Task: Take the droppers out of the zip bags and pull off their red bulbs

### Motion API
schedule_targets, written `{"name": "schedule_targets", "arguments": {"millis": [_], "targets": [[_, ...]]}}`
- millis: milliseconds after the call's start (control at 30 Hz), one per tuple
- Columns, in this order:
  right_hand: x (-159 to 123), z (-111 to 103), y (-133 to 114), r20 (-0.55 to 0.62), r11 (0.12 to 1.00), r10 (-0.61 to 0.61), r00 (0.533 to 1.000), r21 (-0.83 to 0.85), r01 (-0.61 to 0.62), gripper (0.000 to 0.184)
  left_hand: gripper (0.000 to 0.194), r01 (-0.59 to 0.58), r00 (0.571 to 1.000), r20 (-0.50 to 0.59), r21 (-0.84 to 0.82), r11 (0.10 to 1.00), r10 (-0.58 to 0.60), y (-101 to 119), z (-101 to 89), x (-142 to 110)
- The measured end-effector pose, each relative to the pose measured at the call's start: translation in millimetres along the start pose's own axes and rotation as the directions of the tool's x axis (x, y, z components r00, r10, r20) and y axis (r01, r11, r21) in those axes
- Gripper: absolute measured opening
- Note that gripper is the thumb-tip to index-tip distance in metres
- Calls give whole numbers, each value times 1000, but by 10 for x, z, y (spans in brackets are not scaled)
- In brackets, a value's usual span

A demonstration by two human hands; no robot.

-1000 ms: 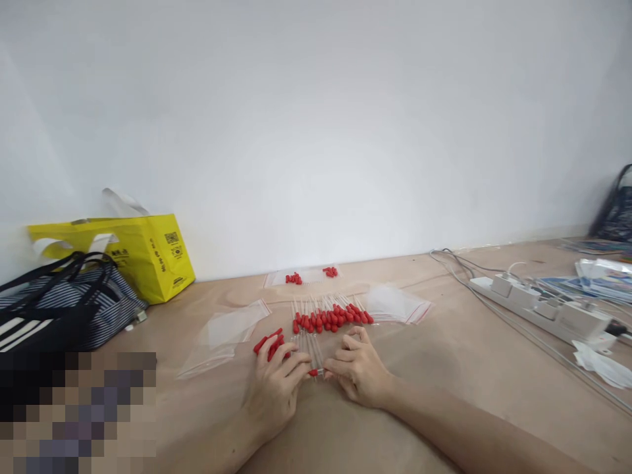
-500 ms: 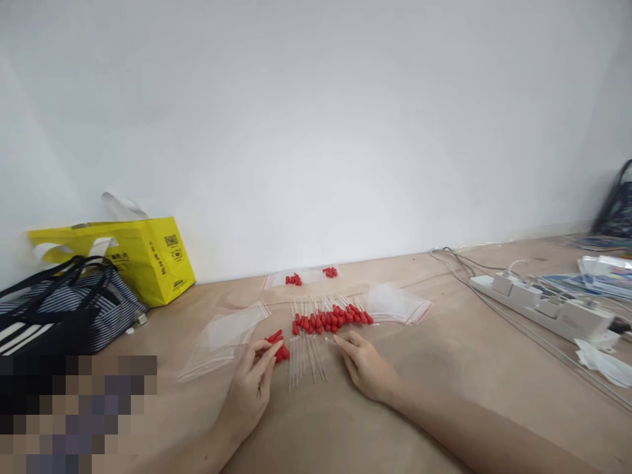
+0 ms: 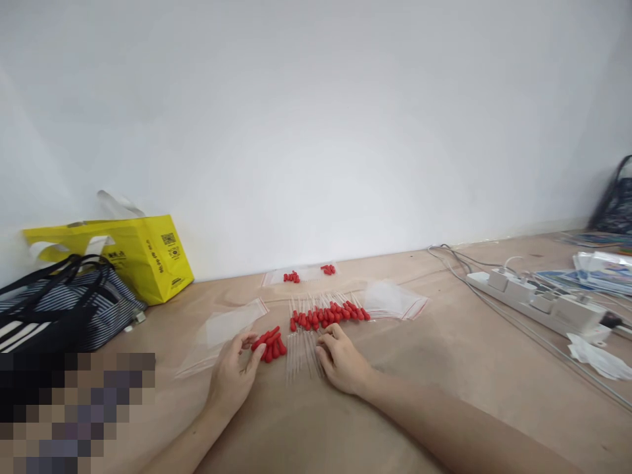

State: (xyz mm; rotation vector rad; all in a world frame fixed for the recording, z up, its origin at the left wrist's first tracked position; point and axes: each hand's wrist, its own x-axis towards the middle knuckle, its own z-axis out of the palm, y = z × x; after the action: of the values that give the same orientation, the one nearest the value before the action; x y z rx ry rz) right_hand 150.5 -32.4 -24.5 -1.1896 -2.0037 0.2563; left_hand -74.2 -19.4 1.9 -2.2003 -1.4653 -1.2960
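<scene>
Loose red rubber dropper bulbs (image 3: 270, 345) lie in a small pile on the table. My left hand (image 3: 233, 370) is at the pile's left edge, thumb and fingers apart, fingertips touching the bulbs. To the right of the pile, thin clear glass dropper tubes (image 3: 299, 359) lie side by side. Over their right side is my right hand (image 3: 344, 362), its fingers curled and closed at the tubes; what is between the fingertips is hidden. Just beyond, droppers with red bulbs fitted (image 3: 328, 316) form a row, bulbs toward me.
Clear zip bags lie left (image 3: 230, 326) and right (image 3: 395, 299) of the row. A filled bag (image 3: 312, 274) with red-bulbed droppers is by the wall. A yellow bag (image 3: 168, 263) and striped bag (image 3: 111, 303) stand left; a power strip (image 3: 533, 299) with cables lies right.
A bulb and tube were between my hands a second ago. Both hands then parted; my left went to the bulb pile, and my right reached the finished row, then came back over the tubes.
</scene>
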Motion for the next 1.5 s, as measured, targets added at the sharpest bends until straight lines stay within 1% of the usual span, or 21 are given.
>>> {"name": "schedule_targets", "arguments": {"millis": [67,167,233,300,467,600,767,833,900,1000,1067,1133,1233,1367,1433,1500], "targets": [[-8,-28,-14,27,1000,10,1000,23,-10,10,24,-64,998,29,33,997,63,31,18,18],[-20,-70,-34,76,998,24,997,51,-28,15,22,-159,982,108,59,986,152,80,66,65],[-24,-89,-50,94,997,29,995,68,-35,17,21,-197,971,151,76,977,184,99,99,99],[-25,-99,-63,100,996,29,995,79,-37,18,20,-222,964,173,97,970,203,107,120,121],[-45,-139,-73,96,994,-10,995,107,0,18,18,-226,969,136,136,965,208,131,101,117],[-131,-235,-43,79,994,-55,995,103,47,15,18,-219,973,106,149,964,205,169,81,110],[-261,-401,62,66,996,-84,994,33,82,11,18,-242,965,142,148,959,221,288,153,191],[-293,-456,111,59,996,-83,995,19,82,12,18,-236,962,168,124,964,214,391,223,260],[-309,-494,149,49,997,-82,995,19,81,13,18,-216,957,216,97,972,192,525,321,348],[-310,-520,174,31,996,-86,996,21,85,12,17,-156,936,331,86,984,119,745,517,504],[-304,-522,174,27,995,-93,995,20,93,12,20,-131,926,366,88,987,90,870,663,609],[-298,-518,168,24,995,-98,995,16,97,12,23,-114,920,387,96,989,69,960,797,699],[-290,-513,159,16,996,-93,996,13,93,12,16,-82,907,422,120,989,24,1032,944,792],[-277,-515,154,22,996,-90,996,20,89,12,10,-36,900,434,149,988,-33,1062,1036,848],[-272,-518,156,29,996,-88,996,24,88,11,11,-9,909,412,160,987,-59,1062,1038,857],[-270,-518,164,29,996,-84,996,20,83,10,15,22,924,373,167,986,-84,1047,990,849]]}}
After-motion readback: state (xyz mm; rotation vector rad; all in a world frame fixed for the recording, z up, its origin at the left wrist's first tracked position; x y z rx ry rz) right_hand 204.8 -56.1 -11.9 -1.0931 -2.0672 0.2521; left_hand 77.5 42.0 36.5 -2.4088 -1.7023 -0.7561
